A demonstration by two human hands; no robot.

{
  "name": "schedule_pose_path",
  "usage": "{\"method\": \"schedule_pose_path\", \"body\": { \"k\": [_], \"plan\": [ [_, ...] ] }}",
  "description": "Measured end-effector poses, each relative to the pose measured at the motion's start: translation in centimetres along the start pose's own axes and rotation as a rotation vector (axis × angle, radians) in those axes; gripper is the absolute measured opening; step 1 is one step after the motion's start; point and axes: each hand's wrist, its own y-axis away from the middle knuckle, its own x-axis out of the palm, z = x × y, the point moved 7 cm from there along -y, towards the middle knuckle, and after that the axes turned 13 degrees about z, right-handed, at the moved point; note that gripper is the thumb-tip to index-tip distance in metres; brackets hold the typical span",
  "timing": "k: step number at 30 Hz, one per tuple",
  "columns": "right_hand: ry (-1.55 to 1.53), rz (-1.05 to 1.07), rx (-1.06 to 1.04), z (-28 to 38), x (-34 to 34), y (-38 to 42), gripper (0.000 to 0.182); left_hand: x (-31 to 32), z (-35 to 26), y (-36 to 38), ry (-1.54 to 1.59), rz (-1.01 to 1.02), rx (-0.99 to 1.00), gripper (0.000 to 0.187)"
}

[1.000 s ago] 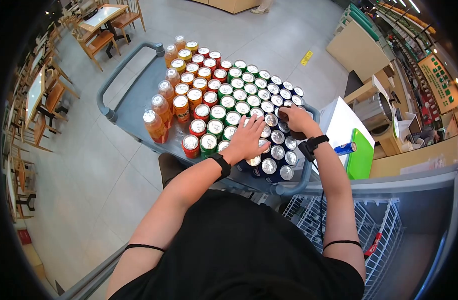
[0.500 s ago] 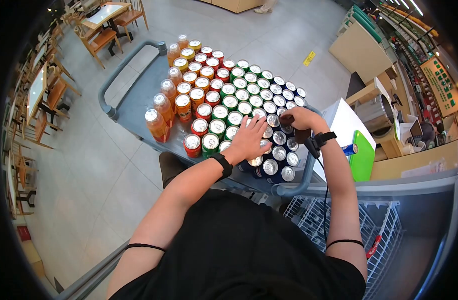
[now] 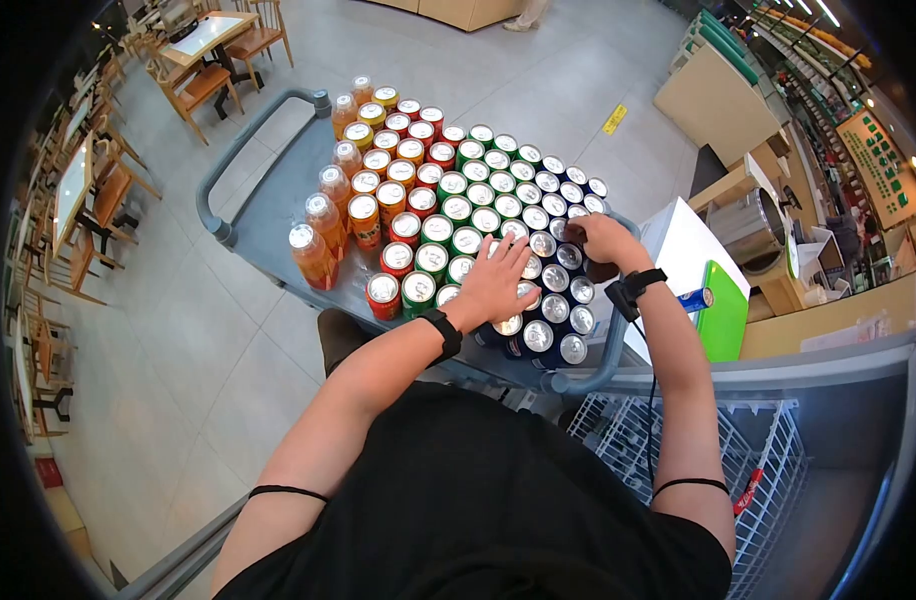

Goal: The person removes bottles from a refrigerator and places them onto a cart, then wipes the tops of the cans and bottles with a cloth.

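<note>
Blue cans (image 3: pixel 555 277): upright in close rows on the cart (image 3: pixel 268 205), under and around the fingers of the right hand (image 3: pixel 606 243), and just right of those of the left hand (image 3: pixel 495 288).
Left fingers: spread wide and palm down, lying across can tops where the blue and green groups meet.
Right fingers: curled narrow and pointing down at the outer edge of the blue group; whether they grip a can, I cannot tell.
Green cans (image 3: pixel 437 229): beside and beyond the left fingers, mostly on their left.
Red cans (image 3: pixel 383 290): farther left of the left fingers, next to the green ones.
Orange cans (image 3: pixel 363 208): left again, past the red.
Yellow cans (image 3: pixel 358 132): well beyond the left fingers, up and left.
Bottles (image 3: pixel 308 240): a line at the group's far left, well apart from both hands' fingers.
Lone blue can (image 3: pixel 696 298): on its side, right of and below the right fingers, at the edge of a green board (image 3: pixel 723 310).
Pot (image 3: pixel 758 225): metal, well right of the right fingers.
Wire rack (image 3: pixel 768 520): white, below and right of the right fingers.
</note>
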Motion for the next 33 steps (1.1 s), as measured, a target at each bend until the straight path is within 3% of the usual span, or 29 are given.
{"method": "schedule_pose_path", "body": {
  "k": [2, 4, 8, 10, 12, 14, 16, 17, 20, 21, 25, 27, 30, 31, 33],
  "plan": [
    [0.091, -0.042, 0.058, 0.5, 0.3, 0.4, 0.047, 0.0, 0.0, 0.0, -0.003, 0.000, -0.002, 0.075],
    [0.116, 0.193, 0.076, 2.0, 0.1, 1.4, 0.047, 0.1, 0.0, 0.0, -0.005, -0.007, 0.003, 0.076],
    [-0.080, 0.084, -0.147, 1.3, -0.4, 1.0, 0.046, 0.0, 0.0, 0.0, -0.004, -0.012, 0.006, 0.076],
    [-0.118, 0.064, -0.034, 1.6, -0.2, 0.8, 0.044, 0.0, 0.0, 0.0, 0.002, 0.011, 0.001, 0.077],
    [-0.005, -0.128, 0.034, 2.3, -0.6, 1.0, 0.043, 0.2, -0.1, 0.0, 0.008, 0.006, 0.009, 0.077],
    [0.024, -0.055, 0.050, 2.8, -1.5, 1.0, 0.042, 0.0, 0.2, 0.0, 0.011, -0.002, 0.005, 0.076],
    [-0.012, 0.224, -0.023, 3.5, -1.4, 0.5, 0.039, -0.1, -0.1, 0.1, -0.009, -0.010, 0.003, 0.076],
    [-0.137, 0.215, -0.095, 3.7, -1.8, 0.0, 0.038, 0.1, -0.3, 0.3, -0.006, -0.007, 0.004, 0.076],
    [-0.103, -0.200, -0.088, 4.6, -2.7, -2.2, 0.036, 0.3, 0.1, -0.1, 0.003, 0.001, 0.002, 0.075],
    [-0.134, -0.178, -0.166, 5.2, -2.4, -3.0, 0.038, 0.3, 0.2, -0.1, 0.015, 0.004, 0.001, 0.075],
    [-0.005, -0.208, -0.046, 6.5, -1.8, -3.1, 0.039, 0.4, 0.2, -0.1, 0.011, 0.024, -0.015, 0.076],
    [0.028, 0.078, -0.066, 7.2, -1.4, -2.9, 0.039, 0.6, 0.1, 0.0, 0.000, 0.027, -0.017, 0.076],
    [-0.185, 0.142, -0.200, 4.8, -1.1, -3.8, 0.042, 0.9, 0.2, -0.1, -0.023, 0.030, -0.016, 0.076],
    [-0.184, 0.141, -0.199, 4.6, -0.5, -4.2, 0.042, 0.9, 0.2, -0.1, -0.020, 0.015, -0.013, 0.076],
    [-0.184, -0.103, -0.117, 4.2, -1.6, -3.9, 0.045, 0.6, 0.0, -0.2, -0.021, 0.000, -0.001, 0.075]
  ]
}}
